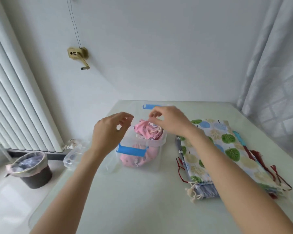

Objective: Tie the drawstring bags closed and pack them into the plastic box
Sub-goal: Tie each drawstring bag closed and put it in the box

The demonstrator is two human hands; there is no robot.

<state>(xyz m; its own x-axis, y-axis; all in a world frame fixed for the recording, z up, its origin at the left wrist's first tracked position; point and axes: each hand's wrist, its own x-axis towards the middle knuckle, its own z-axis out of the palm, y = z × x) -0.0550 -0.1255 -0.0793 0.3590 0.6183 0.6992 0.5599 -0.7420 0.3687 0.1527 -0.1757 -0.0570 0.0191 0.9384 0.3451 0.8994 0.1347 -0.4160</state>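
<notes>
While the clear plastic box [140, 146] sits mid-bench [142, 208] with pink drawstring bags [148, 132] stuffed inside, both hands hover over it. The left hand [108, 132] hangs loosely curled and empty beside the box; whether the right hand [169, 121] pinches anything above the bags I cannot tell. Flat patterned bags [223, 149] lie stacked to the right.

Bags [148, 132] lie in the box [139, 149]; seemingly its lid [73, 157] left, flat bags [227, 154] right.
</notes>
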